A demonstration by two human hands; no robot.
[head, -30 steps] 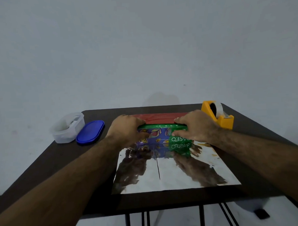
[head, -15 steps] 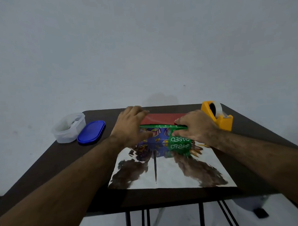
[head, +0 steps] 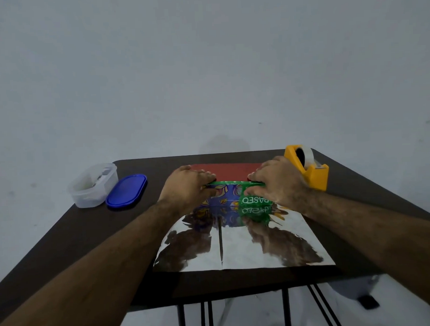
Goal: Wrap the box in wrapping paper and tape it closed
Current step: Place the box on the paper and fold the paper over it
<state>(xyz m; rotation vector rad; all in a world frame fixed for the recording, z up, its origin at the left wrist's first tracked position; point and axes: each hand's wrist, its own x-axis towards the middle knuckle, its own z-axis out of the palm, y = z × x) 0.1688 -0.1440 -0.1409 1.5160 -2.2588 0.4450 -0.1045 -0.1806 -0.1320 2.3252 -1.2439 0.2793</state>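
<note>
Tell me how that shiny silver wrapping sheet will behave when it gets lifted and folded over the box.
The wrapping sheet looks thin, so probably floppy and light. Its mirror finish suggests a slick surface that may slide under the box. A visible centre crease hints it holds folds.

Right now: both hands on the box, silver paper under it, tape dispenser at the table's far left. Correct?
Not quite. The tape dispenser is at the table's far right, behind the right hand, as the head view shows. The rest holds: left hand and right hand grip the box on the silver paper.
</note>
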